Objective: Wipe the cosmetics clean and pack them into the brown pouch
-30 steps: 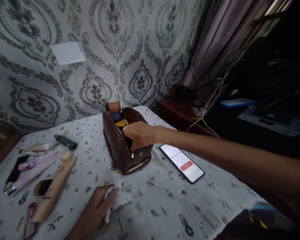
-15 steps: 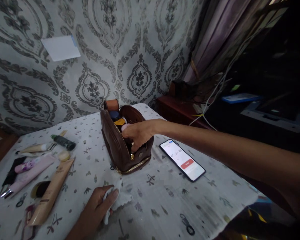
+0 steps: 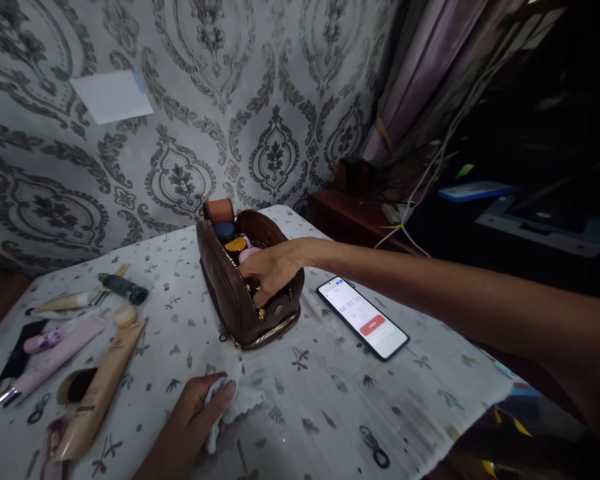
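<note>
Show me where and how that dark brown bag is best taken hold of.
Probably by the tan strap on the dark brown bag, at its far end, coming from above and the left: the strap stands above the bag's rim, while the right hand occupies the nearer opening and the phone lies to the right.

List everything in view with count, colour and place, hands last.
Bag: one, brown, mid-cloth, unzipped
Lids: two, blue and gold, in the bag
Phone: one, dark, lit screen, right of the bag
Tissue: one, white, in the left hand
Tubes: at least three, tan, pink, beige, left
Bottle: one, dark green, left of the bag
Jar: one, cream, by the tan tube
Other small items: several, mixed colours, left, unclear
Cloth: one, white patterned, under the bag
Paper: one, white, on the wall
Wall: one, grey patterned, behind
Curtain: one, purple, upper right
Cables: several, white, right
Left hand: one, bare, lower middle
Right hand: one, bare, in the bag
</note>
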Action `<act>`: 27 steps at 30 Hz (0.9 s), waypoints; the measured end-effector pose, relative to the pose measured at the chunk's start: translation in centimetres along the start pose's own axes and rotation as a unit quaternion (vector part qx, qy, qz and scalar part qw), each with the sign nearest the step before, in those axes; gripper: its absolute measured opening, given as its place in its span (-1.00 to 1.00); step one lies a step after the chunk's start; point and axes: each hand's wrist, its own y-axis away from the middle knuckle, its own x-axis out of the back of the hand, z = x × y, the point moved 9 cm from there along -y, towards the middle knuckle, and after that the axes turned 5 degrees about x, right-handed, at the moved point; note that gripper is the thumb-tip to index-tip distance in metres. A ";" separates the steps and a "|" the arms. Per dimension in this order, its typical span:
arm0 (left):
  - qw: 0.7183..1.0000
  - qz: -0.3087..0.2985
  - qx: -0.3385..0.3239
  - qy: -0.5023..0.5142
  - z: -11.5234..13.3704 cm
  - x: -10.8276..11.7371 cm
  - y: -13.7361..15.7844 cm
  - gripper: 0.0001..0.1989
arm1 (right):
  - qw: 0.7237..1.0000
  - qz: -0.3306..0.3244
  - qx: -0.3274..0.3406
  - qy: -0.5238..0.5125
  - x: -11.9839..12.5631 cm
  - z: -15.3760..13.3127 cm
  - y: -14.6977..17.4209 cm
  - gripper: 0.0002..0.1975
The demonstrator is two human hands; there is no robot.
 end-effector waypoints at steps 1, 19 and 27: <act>1.000 -0.001 -0.001 -0.001 0.2 -0.1 0.2 -0.27 | 1.000 -0.003 -0.004 -0.008 0.0 0.0 0.0 -0.73; 0.989 0.075 -0.104 -0.077 6.4 0.9 2.0 -0.42 | 0.996 0.085 0.019 -0.021 0.2 0.8 -1.0 -0.68; 0.892 -0.046 -0.286 -0.346 16.1 -6.2 3.7 -0.35 | 0.999 0.043 0.008 -0.004 -0.3 1.1 -1.0 -0.74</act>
